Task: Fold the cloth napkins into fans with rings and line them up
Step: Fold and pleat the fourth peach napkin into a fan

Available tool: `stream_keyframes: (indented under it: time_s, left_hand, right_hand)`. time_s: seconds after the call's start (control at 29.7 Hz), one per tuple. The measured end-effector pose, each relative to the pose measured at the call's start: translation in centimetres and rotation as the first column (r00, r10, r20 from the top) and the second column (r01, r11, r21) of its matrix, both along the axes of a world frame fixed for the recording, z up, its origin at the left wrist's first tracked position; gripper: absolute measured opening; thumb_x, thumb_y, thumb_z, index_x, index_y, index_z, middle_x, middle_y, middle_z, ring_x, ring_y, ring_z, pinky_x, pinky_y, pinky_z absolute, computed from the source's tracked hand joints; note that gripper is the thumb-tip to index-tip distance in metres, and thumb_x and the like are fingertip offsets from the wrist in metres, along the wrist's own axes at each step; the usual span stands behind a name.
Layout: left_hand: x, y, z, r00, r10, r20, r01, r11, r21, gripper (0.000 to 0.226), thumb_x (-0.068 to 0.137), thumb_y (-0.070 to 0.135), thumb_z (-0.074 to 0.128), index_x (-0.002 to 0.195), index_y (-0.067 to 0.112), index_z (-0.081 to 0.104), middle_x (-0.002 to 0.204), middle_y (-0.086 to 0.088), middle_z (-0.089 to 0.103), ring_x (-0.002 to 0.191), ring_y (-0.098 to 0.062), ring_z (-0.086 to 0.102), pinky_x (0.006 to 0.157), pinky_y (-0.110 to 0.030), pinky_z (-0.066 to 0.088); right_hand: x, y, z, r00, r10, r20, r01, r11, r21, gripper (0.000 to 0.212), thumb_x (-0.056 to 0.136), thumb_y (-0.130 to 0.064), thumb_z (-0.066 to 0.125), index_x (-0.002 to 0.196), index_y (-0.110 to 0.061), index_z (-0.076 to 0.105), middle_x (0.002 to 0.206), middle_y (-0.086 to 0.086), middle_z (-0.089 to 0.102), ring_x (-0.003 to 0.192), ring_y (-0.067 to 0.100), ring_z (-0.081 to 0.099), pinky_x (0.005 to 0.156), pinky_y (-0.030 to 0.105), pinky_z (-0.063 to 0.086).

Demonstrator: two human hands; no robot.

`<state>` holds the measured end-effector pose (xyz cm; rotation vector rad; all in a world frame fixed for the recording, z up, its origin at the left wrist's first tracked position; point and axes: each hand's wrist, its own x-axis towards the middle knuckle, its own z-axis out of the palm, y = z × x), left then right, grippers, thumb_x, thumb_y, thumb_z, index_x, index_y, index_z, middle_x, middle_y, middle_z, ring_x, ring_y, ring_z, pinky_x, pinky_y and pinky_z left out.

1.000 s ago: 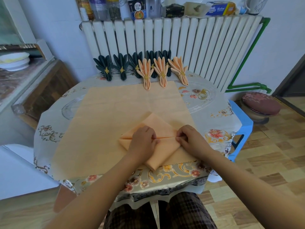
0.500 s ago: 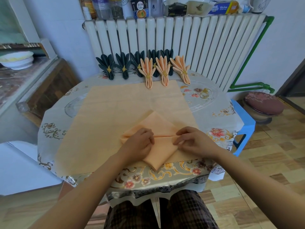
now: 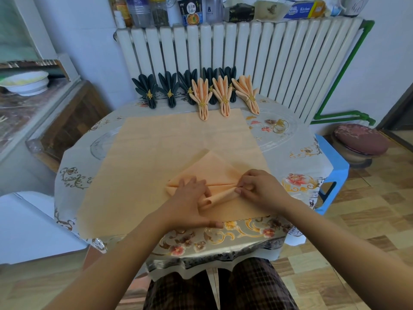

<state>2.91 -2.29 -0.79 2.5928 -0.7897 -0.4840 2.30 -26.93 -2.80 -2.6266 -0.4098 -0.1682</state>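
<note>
While both hands worked at the near edge of the table (image 3: 73, 180), the left hand (image 3: 190, 198) lay over the peach napkin (image 3: 210, 168) with fingers curled round the rolled-up fold at its lower edge; the right hand (image 3: 259, 190) pinched the other end of that same fold between thumb and fingertips, so both were holding cloth, not loose. That napkin sat as a pointed triangle on top of a bigger flat peach cloth (image 3: 156, 153) spread over the flowery tablecloth; its tip aimed away toward the radiator (image 3: 245, 59).

Further back, three finished peach fans (image 3: 223, 97) stood in a row with gold rings on, partly overlapping the dark fans (image 3: 165, 90) lined up behind and to their left, right against the radiator's foot; a spare gold ring (image 3: 280, 126) lay on the table off to the right, apart from everything.

Writing-wise, only "Kitchen" on a blue and yellow box (image 3: 304, 10) up on the radiator top was readable; the noodle cup (image 3: 192, 12) beside the bottles (image 3: 138, 10) had print too small to make out. A white bowl (image 3: 26, 82) sat on the counter at left; a blue stool (image 3: 333, 173) and a round cushioned stool (image 3: 359, 142) stood at right on the wood-pattern floor.
</note>
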Motion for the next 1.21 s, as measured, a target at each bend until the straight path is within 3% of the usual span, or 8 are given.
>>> stream_keyframes:
  time_s: [0.17,0.27,0.37,0.54,0.81,1.04,1.15,1.21]
  left_hand:
    - [-0.8,-1.1,-0.3,0.947,0.320,-0.032,-0.312,0.893,-0.325,0.046,0.098,0.042,0.041,0.134,0.015,0.051,0.148,-0.002,0.039,0.145,-0.023,0.017,0.115,-0.032,0.009]
    - [-0.3,-1.3,-1.0,0.909,0.417,-0.003,-0.387,0.839,-0.384,0.032,0.099,0.031,0.046,0.117,0.012,0.065,0.133,-0.004,0.055,0.127,-0.021,0.045,0.097,-0.024,0.032]
    - [0.3,-1.5,-1.6,0.873,0.486,0.050,-0.427,0.809,-0.403,0.028,0.097,0.025,0.051,0.095,0.003,0.067,0.112,-0.004,0.060,0.101,-0.017,0.054,0.076,-0.023,0.031]
    - [0.6,-1.9,-3.0,0.834,0.500,0.235,-0.408,0.844,-0.348,0.022,0.094,0.018,0.055,0.099,-0.003,0.057,0.107,-0.015,0.054,0.103,-0.028,0.048,0.090,-0.033,0.035]
    - [0.6,-2.3,-3.4,0.833,0.496,0.245,-0.422,0.856,-0.298,0.027,0.092,0.020,0.050,0.098,-0.005,0.056,0.106,-0.020,0.053,0.102,-0.033,0.048,0.091,-0.038,0.036]
    - [0.7,-2.3,-3.8,0.812,0.523,0.259,-0.435,0.838,-0.329,0.022,0.089,0.009,0.058,0.107,-0.003,0.055,0.110,-0.019,0.052,0.106,-0.035,0.048,0.093,-0.038,0.034]
    - [0.6,-2.4,-3.1,0.854,0.427,0.297,-0.352,0.895,-0.274,0.045,0.092,0.009,0.050,0.137,0.017,0.048,0.135,-0.014,0.044,0.128,-0.030,0.038,0.106,-0.038,0.025]
    - [0.8,-2.5,-2.4,0.892,0.244,0.381,-0.250,0.968,-0.035,0.048,0.098,0.014,0.037,0.143,0.030,0.039,0.156,-0.006,0.021,0.144,-0.020,0.015,0.116,-0.036,0.003]
  right_hand:
    - [0.0,0.0,0.4,1.000,-0.028,-0.001,0.028,0.999,0.039,0.014,0.086,-0.032,0.065,0.088,-0.019,0.062,0.088,-0.007,0.059,0.084,0.012,0.051,0.065,0.015,0.033]
    - [-0.3,-0.3,0.1,0.994,-0.106,-0.021,0.108,0.981,0.160,0.012,0.085,-0.027,0.067,0.087,-0.015,0.064,0.085,-0.008,0.062,0.080,0.009,0.054,0.064,0.017,0.038]
    - [-0.4,-0.1,-0.3,0.979,-0.192,-0.073,0.206,0.915,0.348,0.006,0.082,-0.020,0.072,0.087,-0.017,0.070,0.086,-0.009,0.066,0.079,0.004,0.059,0.067,0.009,0.042]
    - [0.0,0.0,-0.5,0.977,-0.193,-0.087,0.212,0.907,0.365,0.006,0.081,-0.015,0.071,0.076,-0.017,0.070,0.087,-0.005,0.065,0.078,0.007,0.058,0.067,0.007,0.040]
    - [-0.1,0.4,-1.3,0.962,-0.249,0.110,0.215,0.943,0.254,0.004,0.075,-0.014,0.077,0.077,-0.016,0.074,0.073,-0.002,0.067,0.085,0.013,0.044,0.078,0.031,0.038]
    - [0.1,0.6,-0.6,0.949,-0.310,-0.062,0.315,0.915,0.253,0.006,0.082,-0.021,0.070,0.083,-0.021,0.075,0.077,-0.006,0.066,0.082,0.013,0.054,0.072,0.024,0.036]
    - [0.6,0.8,0.1,0.934,-0.315,-0.170,0.349,0.906,0.239,0.004,0.081,-0.020,0.070,0.080,-0.023,0.071,0.082,-0.007,0.056,0.083,0.014,0.054,0.076,0.029,0.041]
    - [1.1,0.8,0.6,0.922,-0.320,-0.217,0.360,0.916,0.179,0.008,0.081,-0.021,0.070,0.077,-0.027,0.066,0.085,-0.006,0.052,0.088,0.016,0.051,0.082,0.034,0.040]
